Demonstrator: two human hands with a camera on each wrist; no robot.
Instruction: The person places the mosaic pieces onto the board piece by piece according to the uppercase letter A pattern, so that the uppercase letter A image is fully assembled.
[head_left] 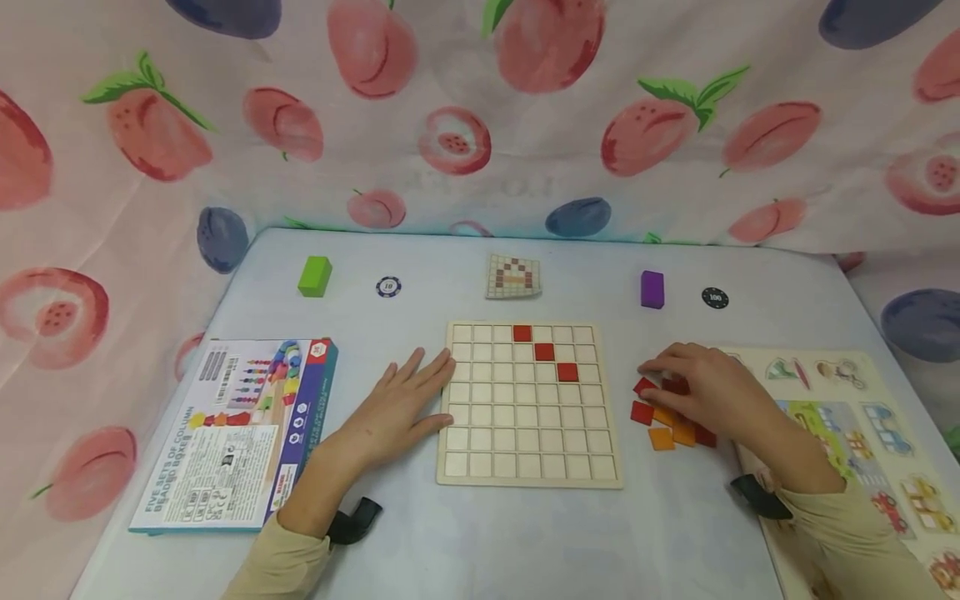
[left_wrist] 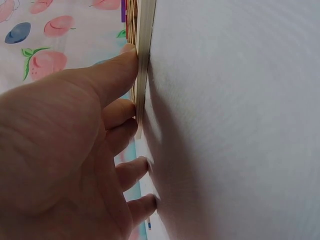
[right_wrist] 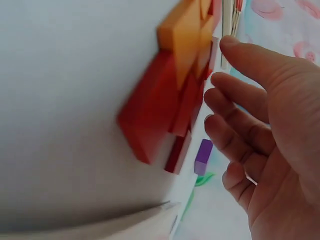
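Pale desk (head_left: 525, 542): left grip (head_left: 397, 410), fingers spread, ungrasping, touches the wooden grid board (head_left: 495, 417), likely steadying it; right grip (head_left: 697, 383) relaxed, nothing grasped, over red-and-orange tiles (head_left: 682, 432).

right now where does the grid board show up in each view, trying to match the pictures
Head: the grid board lies flat at the centre.
Left wrist: an edge-on strip, upper part, left of centre, against the left hand.
Right wrist: an edge-on strip at the top, right of centre, partly behind the right hand.
Shared landmark: the fruit-print cloth.
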